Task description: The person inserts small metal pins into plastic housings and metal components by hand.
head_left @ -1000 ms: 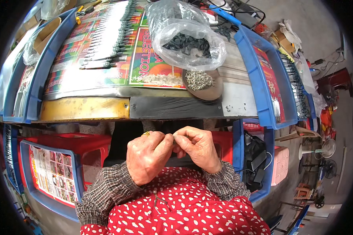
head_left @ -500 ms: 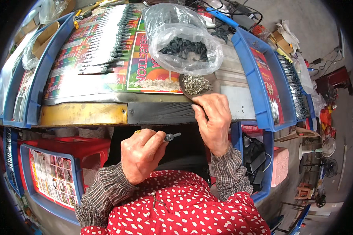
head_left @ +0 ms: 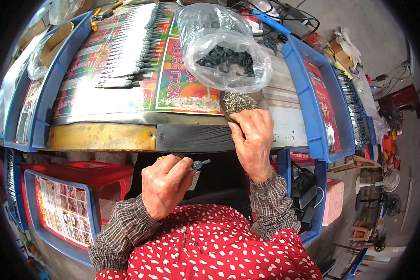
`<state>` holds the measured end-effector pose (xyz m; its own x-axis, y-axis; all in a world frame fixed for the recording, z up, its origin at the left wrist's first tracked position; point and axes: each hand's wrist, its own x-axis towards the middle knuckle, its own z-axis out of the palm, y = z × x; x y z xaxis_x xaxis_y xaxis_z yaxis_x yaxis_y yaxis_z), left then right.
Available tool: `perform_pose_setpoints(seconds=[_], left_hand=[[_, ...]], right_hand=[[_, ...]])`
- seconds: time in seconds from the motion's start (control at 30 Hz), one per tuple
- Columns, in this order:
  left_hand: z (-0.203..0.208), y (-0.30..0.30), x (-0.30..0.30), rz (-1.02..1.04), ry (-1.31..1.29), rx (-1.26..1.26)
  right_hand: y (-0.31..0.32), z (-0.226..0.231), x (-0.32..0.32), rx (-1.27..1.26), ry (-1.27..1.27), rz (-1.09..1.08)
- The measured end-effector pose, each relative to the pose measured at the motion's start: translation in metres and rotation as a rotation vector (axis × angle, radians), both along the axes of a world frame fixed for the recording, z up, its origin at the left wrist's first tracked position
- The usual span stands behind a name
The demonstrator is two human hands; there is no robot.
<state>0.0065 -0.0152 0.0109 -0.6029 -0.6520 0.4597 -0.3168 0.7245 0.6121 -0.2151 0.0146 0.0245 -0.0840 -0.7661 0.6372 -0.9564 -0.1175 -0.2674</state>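
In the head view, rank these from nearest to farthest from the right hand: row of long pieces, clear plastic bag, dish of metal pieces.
From the right hand:
1. Dish of metal pieces: right at the fingers.
2. Clear plastic bag: just beyond the dish.
3. Row of long pieces: farther left.

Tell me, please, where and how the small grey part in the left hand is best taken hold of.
The small grey part is probably best pinched by its slim end, coming from the right: that end pokes out rightward, clear of the left hand, which covers the other end.
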Motion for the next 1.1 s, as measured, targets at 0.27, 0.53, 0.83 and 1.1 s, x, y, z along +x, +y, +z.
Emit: perform_pose_setpoints(seconds=[0.27,0.53,0.83,1.1], left_hand=[[0.0,0.0,0.001,-0.033,0.045,-0.028],[0.007,0.002,0.004,-0.05,0.013,0.048],[0.015,0.009,0.002,-0.059,0.015,0.168],[0.016,0.016,0.002,-0.055,0.038,0.115]], right_hand=[[0.0,0.008,-0.001,0.089,-0.142,-0.011],[0.018,0.015,0.02,0.039,-0.303,0.075],[0.047,0.007,0.05,0.093,-0.569,0.392],[0.051,-0.002,0.051,0.139,-0.582,0.433]])
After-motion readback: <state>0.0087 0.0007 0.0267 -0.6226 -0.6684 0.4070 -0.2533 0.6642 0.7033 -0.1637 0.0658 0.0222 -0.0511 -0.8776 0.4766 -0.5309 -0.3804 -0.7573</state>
